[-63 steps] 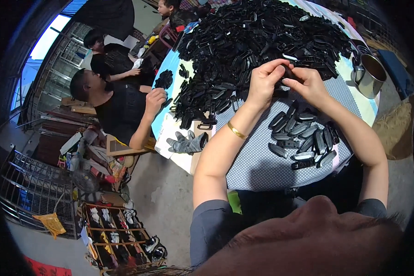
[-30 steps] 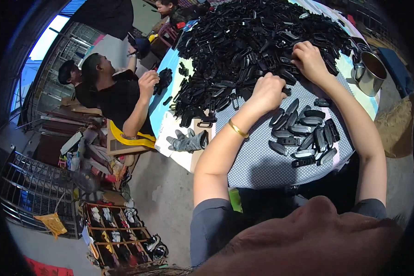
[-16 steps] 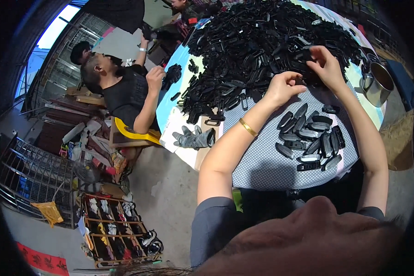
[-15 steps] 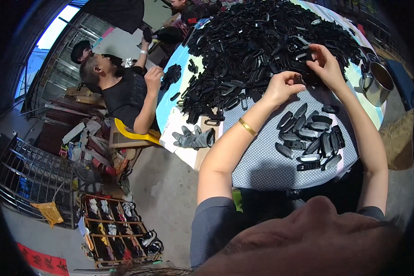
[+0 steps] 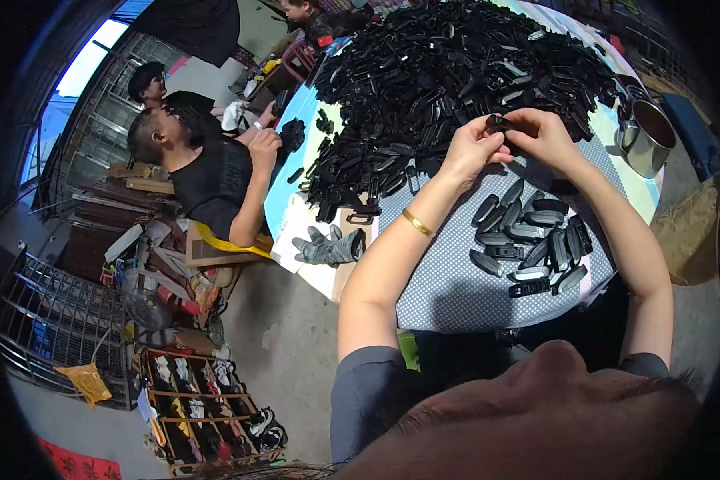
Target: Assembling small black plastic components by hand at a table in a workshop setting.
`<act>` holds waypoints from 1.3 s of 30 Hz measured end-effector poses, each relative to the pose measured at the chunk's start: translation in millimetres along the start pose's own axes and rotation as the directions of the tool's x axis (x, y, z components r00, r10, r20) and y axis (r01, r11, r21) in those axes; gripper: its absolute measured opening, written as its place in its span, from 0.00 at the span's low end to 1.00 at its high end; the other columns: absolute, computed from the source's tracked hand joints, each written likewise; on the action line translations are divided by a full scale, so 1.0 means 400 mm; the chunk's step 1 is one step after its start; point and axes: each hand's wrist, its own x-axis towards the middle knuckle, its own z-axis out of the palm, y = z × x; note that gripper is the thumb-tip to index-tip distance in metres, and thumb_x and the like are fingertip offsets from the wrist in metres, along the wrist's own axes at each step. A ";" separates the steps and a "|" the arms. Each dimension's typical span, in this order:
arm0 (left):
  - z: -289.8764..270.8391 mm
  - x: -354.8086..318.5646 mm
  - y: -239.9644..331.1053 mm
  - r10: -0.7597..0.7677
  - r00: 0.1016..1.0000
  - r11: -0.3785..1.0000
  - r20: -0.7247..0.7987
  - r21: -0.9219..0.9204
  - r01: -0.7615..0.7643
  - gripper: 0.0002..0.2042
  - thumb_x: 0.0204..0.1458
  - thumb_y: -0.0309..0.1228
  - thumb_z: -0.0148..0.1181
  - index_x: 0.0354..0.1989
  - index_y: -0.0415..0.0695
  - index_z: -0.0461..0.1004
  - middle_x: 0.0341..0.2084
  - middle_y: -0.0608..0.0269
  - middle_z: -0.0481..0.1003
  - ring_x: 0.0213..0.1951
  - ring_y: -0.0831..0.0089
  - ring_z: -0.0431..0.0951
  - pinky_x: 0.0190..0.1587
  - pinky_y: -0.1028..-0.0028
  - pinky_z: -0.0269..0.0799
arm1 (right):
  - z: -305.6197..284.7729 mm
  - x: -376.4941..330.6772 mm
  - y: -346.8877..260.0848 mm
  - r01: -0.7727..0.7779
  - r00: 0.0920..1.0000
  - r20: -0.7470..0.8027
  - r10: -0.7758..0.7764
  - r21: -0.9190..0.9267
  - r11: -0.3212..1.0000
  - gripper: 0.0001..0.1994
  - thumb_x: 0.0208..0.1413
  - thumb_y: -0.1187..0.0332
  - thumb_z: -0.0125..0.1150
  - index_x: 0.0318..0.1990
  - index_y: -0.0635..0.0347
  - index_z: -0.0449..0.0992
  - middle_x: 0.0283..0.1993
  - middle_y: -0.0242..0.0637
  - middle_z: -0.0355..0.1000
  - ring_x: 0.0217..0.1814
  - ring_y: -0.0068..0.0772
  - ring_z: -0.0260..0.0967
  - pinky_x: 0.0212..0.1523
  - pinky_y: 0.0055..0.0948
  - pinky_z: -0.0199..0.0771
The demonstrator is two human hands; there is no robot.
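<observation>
At the near edge of the big heap of black plastic pieces (image 5: 424, 76), my left hand (image 5: 470, 152) and my right hand (image 5: 547, 139) meet. Both pinch a small black plastic piece (image 5: 498, 122) between the fingertips. The fingers cover most of it, so its exact shape is hidden. Below my hands, a smaller group of glossy black oval plastic pieces (image 5: 528, 231) lies loosely on a grey dotted cloth (image 5: 448, 298). A few of these show an open frame with slots.
A grey work glove (image 5: 328, 245) rests on the table left of my forearm. At the right edge stands a metal pot (image 5: 650, 140). Across the left side, a person in a black shirt (image 5: 208, 180) sits at the table, with others beyond. A shoe rack (image 5: 204, 400) occupies the floor.
My right hand has moved down and left from the heap to meet my left hand. Both fingertips now come together on a black plastic piece.
</observation>
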 end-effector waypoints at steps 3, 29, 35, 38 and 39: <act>-0.023 -0.003 -0.001 0.020 1.000 0.994 0.011 0.110 -0.021 0.10 0.51 0.23 0.50 0.41 0.35 0.68 0.25 0.66 0.70 0.24 0.81 0.71 0.28 0.82 0.73 | 0.009 0.001 -0.020 0.006 0.999 -0.041 -0.006 0.018 1.000 0.14 0.44 0.69 0.60 0.39 0.67 0.74 0.33 0.38 0.74 0.35 0.23 0.71 0.38 0.23 0.70; 0.015 -0.012 -0.001 0.236 0.962 0.971 -0.138 0.072 -0.227 0.16 0.50 0.26 0.54 0.47 0.35 0.67 0.34 0.62 0.73 0.31 0.80 0.73 0.36 0.82 0.71 | 0.027 -0.019 -0.041 0.373 0.894 -0.121 -0.431 -0.331 0.867 0.13 0.40 0.72 0.62 0.37 0.64 0.73 0.34 0.39 0.70 0.28 0.30 0.69 0.28 0.22 0.69; 0.014 -0.006 0.003 0.251 0.961 0.963 -0.119 -0.064 -0.260 0.12 0.52 0.26 0.51 0.44 0.35 0.69 0.34 0.63 0.74 0.33 0.81 0.72 0.37 0.81 0.69 | 0.034 -0.017 -0.045 0.167 0.971 -0.149 -0.185 -0.123 0.978 0.13 0.42 0.69 0.64 0.35 0.66 0.72 0.31 0.35 0.70 0.24 0.20 0.65 0.24 0.20 0.66; 0.003 -0.012 0.018 0.242 0.969 0.970 -0.048 -0.021 -0.243 0.12 0.53 0.26 0.50 0.45 0.35 0.68 0.36 0.61 0.73 0.36 0.78 0.72 0.41 0.79 0.68 | 0.025 -0.013 -0.044 -0.053 0.998 -0.007 0.054 0.124 0.991 0.14 0.45 0.66 0.63 0.36 0.66 0.72 0.27 0.31 0.69 0.23 0.16 0.63 0.22 0.19 0.64; 0.003 -0.013 0.023 0.261 0.965 0.965 0.004 -0.009 -0.261 0.12 0.52 0.26 0.50 0.44 0.35 0.68 0.36 0.60 0.73 0.36 0.77 0.72 0.41 0.79 0.68 | 0.018 -0.012 -0.042 -0.114 0.989 0.113 0.093 0.199 0.973 0.14 0.46 0.64 0.62 0.36 0.66 0.72 0.25 0.28 0.68 0.22 0.14 0.62 0.22 0.18 0.63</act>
